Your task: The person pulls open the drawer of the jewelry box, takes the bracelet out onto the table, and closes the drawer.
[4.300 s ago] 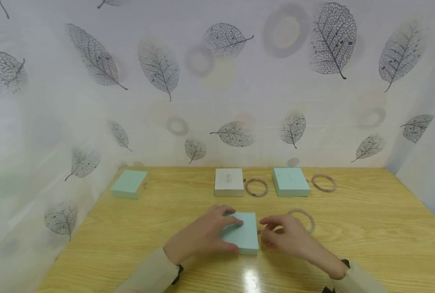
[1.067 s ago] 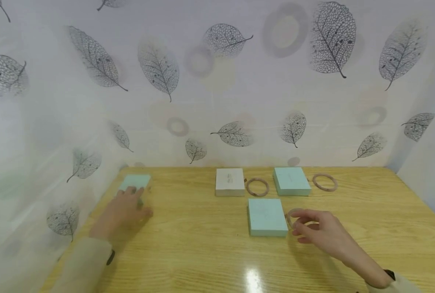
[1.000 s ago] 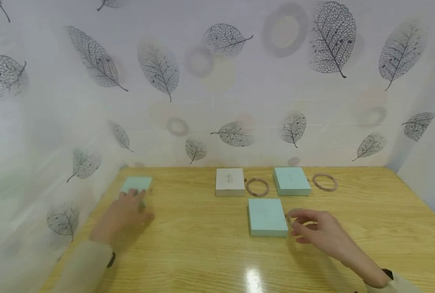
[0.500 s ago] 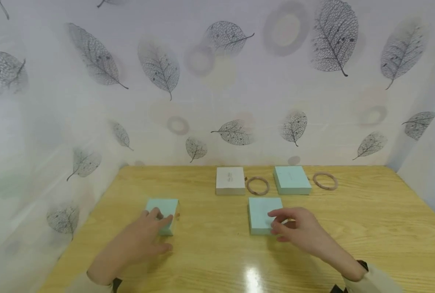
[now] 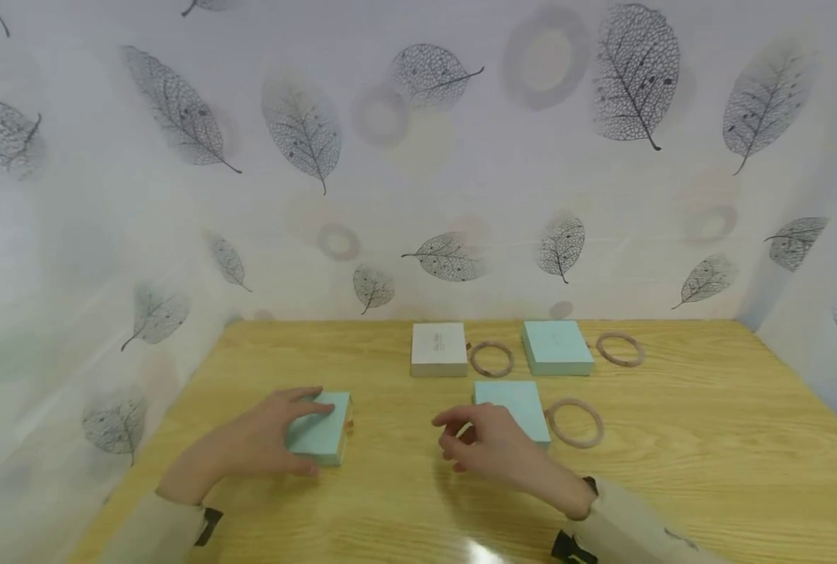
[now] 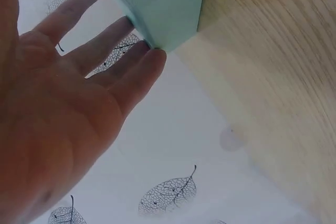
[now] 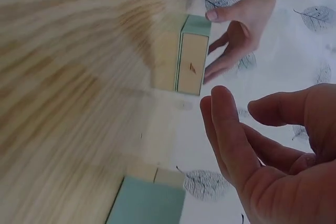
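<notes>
At front left, a mint-green drawer box (image 5: pixel 317 431) lies on the table with a small brown pull tab on its right side. My left hand (image 5: pixel 256 442) grips it across, thumb at the near edge and fingers over the top and far edge. In the left wrist view, fingertips touch the mint box (image 6: pixel 163 3). My right hand (image 5: pixel 492 446) hovers right of that box, fingers loosely bent and holding nothing. In the right wrist view, the box's cream drawer end (image 7: pixel 191 64) faces my right hand (image 7: pixel 283 156). Behind the right hand lies a second mint box (image 5: pixel 513 403), partly hidden.
A pinkish bangle (image 5: pixel 576 423) lies right of the second mint box. Along the back stand a white box (image 5: pixel 438 348) with a bangle (image 5: pixel 492 359) beside it, and a mint box (image 5: pixel 557 347) with another bangle (image 5: pixel 620 349). A leaf-patterned curtain (image 5: pixel 418 180) encloses the wooden table (image 5: pixel 672 454).
My left hand left the middle box, reached the back-left box and brought it forward and right. The middle box moved right and back. My right hand moved left, away from the front bangle.
</notes>
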The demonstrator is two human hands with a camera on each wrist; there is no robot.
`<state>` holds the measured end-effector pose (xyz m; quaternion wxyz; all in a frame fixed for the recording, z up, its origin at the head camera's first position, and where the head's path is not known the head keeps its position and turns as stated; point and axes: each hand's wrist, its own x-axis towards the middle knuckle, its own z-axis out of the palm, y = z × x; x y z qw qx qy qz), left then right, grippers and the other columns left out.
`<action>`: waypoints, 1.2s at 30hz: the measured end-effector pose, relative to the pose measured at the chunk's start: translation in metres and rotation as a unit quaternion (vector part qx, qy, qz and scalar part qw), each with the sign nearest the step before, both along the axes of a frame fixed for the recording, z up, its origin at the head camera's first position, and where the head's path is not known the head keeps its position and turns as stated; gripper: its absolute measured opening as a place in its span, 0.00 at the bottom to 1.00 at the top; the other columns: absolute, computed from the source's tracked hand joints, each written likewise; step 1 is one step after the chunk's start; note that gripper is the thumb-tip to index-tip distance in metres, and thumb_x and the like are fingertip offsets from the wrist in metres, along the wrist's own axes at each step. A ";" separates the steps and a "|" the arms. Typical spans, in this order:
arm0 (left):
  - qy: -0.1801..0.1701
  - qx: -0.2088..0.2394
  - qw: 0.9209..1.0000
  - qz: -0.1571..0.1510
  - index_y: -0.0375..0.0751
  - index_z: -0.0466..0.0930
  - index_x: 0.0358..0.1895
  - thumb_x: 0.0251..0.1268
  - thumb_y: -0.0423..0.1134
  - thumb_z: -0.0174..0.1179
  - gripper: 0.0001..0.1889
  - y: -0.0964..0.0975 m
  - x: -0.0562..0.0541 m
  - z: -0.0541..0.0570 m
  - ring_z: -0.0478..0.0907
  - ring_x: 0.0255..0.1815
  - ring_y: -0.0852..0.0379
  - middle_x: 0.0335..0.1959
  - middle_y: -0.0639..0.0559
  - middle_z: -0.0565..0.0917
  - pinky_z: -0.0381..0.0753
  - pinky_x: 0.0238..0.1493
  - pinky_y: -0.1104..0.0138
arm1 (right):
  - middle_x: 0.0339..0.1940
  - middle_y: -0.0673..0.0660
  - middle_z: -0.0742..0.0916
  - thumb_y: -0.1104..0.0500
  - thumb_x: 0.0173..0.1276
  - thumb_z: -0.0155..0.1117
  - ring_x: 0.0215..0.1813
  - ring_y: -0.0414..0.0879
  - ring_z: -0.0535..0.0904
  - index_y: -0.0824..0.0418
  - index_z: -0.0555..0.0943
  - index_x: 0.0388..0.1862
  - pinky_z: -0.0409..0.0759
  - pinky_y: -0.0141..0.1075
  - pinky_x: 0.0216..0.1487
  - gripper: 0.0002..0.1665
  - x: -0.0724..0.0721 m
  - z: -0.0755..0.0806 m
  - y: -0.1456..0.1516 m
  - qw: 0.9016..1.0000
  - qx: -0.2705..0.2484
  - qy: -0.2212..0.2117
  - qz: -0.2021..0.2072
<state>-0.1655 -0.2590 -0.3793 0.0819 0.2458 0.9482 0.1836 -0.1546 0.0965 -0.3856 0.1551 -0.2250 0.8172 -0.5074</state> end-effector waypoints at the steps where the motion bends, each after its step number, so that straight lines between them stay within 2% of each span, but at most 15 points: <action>1: -0.003 0.000 1.000 0.001 0.50 0.77 0.69 0.48 0.59 0.78 0.42 -0.001 0.000 -0.001 0.63 0.75 0.28 0.77 0.37 0.67 0.72 0.67 0.34 | 0.41 0.64 0.88 0.63 0.75 0.59 0.37 0.52 0.89 0.69 0.82 0.59 0.87 0.32 0.32 0.18 -0.001 -0.001 -0.007 1.000 0.004 0.003 0.004; 7: 0.009 -0.011 1.000 0.004 0.53 0.82 0.64 0.48 0.55 0.78 0.36 -0.001 -0.002 -0.001 0.69 0.70 0.35 0.72 0.43 0.73 0.76 0.64 0.39 | 0.37 0.57 0.87 0.63 0.74 0.58 0.30 0.44 0.86 0.70 0.83 0.56 0.84 0.31 0.28 0.17 -0.007 -0.007 -0.042 0.999 0.018 0.015 0.026; 9: 0.014 -0.016 1.000 0.008 0.53 0.83 0.63 0.47 0.55 0.79 0.35 0.000 -0.002 0.000 0.70 0.69 0.37 0.71 0.44 0.75 0.77 0.64 0.40 | 0.35 0.56 0.87 0.64 0.73 0.58 0.28 0.45 0.85 0.71 0.84 0.54 0.84 0.31 0.27 0.16 -0.010 -0.009 -0.053 0.999 0.017 0.017 0.029; 16: 0.027 -0.019 0.999 0.007 0.53 0.85 0.61 0.44 0.59 0.79 0.36 0.003 0.000 0.000 0.72 0.67 0.35 0.68 0.45 0.77 0.77 0.63 0.38 | 0.29 0.54 0.87 0.66 0.69 0.62 0.25 0.40 0.83 0.71 0.86 0.48 0.82 0.30 0.27 0.13 -0.020 -0.019 -0.088 1.000 0.029 -0.008 -0.008; 22: 0.020 -0.017 1.000 0.003 0.56 0.85 0.61 0.44 0.59 0.79 0.35 0.005 0.004 0.000 0.72 0.67 0.37 0.68 0.46 0.77 0.77 0.64 0.39 | 0.29 0.53 0.88 0.64 0.65 0.65 0.25 0.38 0.81 0.69 0.87 0.44 0.78 0.29 0.28 0.11 -0.027 -0.025 -0.107 0.998 0.050 -0.020 -0.026; 32: 0.021 -0.010 1.000 -0.007 0.56 0.84 0.62 0.45 0.62 0.78 0.36 0.007 0.010 -0.001 0.71 0.68 0.36 0.69 0.46 0.77 0.77 0.64 0.40 | 0.27 0.58 0.89 0.69 0.64 0.67 0.27 0.51 0.89 0.68 0.85 0.37 0.85 0.32 0.28 0.04 -0.026 -0.025 -0.119 0.995 -0.015 -0.100 -0.024; 36: 0.024 -0.004 1.000 -0.011 0.55 0.85 0.62 0.45 0.63 0.77 0.36 0.006 0.011 -0.001 0.71 0.67 0.37 0.68 0.46 0.77 0.78 0.63 0.41 | 0.26 0.58 0.89 0.71 0.62 0.67 0.27 0.50 0.89 0.68 0.84 0.36 0.87 0.34 0.28 0.03 -0.026 -0.025 -0.120 0.992 -0.035 -0.121 -0.033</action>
